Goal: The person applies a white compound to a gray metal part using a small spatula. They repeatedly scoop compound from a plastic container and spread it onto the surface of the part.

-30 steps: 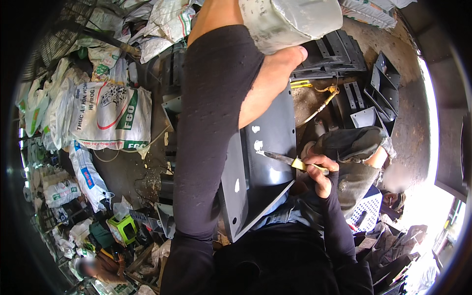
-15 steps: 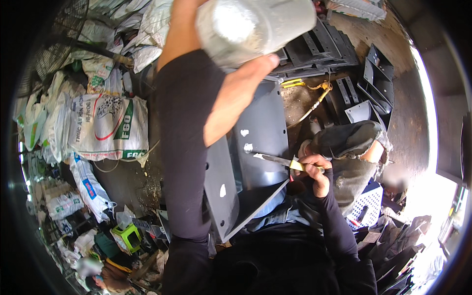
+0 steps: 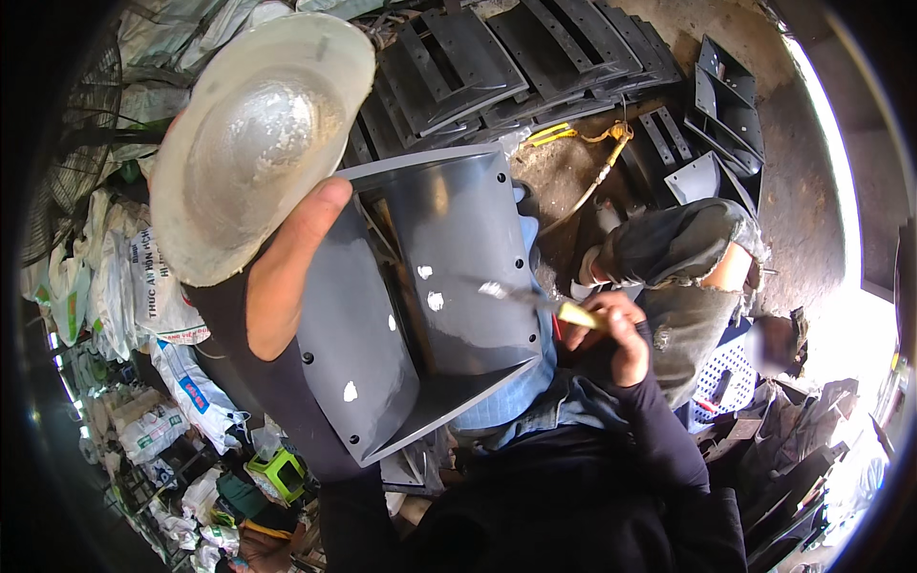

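Observation:
My left hand (image 3: 289, 272) holds up a whitish oval bowl (image 3: 205, 181), its thumb over the rim; the other fingers are hidden behind the bowl. White residue clings to the bowl's inside. Closed round a yellow handle, my right hand (image 3: 616, 336) grips a putty knife (image 3: 576, 314) whose narrow blade carries white paste at the tip. The blade is blurred and sits over a dark grey curved panel frame (image 3: 468, 234) with bolt holes, which lies tilted across my lap. Several white dabs (image 3: 436, 302) mark the frame's two curved faces. My left forearm runs behind its left edge.
Similar dark frames (image 3: 564, 48) are stacked at the far side, with more (image 3: 726, 105) at the far right. A yellow hose (image 3: 597, 181) lies on the floor. White sacks (image 3: 167, 286) and a green plastic stool (image 3: 280, 475) stand left; a perforated basket (image 3: 721, 377) is at right.
My left hand has swung the bowl left, tipping its inside into view. The frame has turned and shifted left. The putty knife has moved slightly left, and its blade is blurred.

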Demonstrator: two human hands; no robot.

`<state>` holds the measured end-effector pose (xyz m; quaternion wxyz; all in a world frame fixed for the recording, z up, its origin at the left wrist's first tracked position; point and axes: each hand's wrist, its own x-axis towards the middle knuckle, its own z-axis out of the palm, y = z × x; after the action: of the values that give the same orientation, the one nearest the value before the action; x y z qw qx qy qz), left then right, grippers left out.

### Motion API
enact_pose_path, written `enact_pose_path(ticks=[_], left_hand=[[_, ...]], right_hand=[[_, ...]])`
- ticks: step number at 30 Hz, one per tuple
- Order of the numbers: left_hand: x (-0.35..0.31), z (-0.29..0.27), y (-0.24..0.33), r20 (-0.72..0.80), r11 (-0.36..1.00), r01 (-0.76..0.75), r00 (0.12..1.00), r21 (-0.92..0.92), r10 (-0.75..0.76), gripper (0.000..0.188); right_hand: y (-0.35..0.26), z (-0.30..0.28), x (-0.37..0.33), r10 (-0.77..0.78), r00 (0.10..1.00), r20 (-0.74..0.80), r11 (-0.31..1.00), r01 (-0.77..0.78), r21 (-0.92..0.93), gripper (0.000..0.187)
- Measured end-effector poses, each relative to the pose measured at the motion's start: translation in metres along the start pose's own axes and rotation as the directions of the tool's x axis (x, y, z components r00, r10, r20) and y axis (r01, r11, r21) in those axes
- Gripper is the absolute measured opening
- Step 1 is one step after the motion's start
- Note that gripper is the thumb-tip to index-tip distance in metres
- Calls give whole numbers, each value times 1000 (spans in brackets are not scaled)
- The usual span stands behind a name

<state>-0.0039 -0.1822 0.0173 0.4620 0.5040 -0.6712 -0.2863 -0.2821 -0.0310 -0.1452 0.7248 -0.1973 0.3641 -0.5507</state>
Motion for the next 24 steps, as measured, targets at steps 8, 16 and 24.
enact_pose_path(ticks=[8, 16, 24], left_hand=[[9, -3, 10, 138, 977, -89, 988, 196, 63, 65], [1, 24, 17, 128, 810, -504, 862, 300, 490, 70], [-7, 29, 18, 35, 747, -576, 799, 332, 600, 73]], right_hand=[[-70, -9, 15, -294, 952, -82, 944, 276, -182, 35], [-140, 63, 5, -602, 756, 255, 676, 653, -341, 37], [-144, 103, -14, -480, 838, 261, 674, 542, -502, 33]])
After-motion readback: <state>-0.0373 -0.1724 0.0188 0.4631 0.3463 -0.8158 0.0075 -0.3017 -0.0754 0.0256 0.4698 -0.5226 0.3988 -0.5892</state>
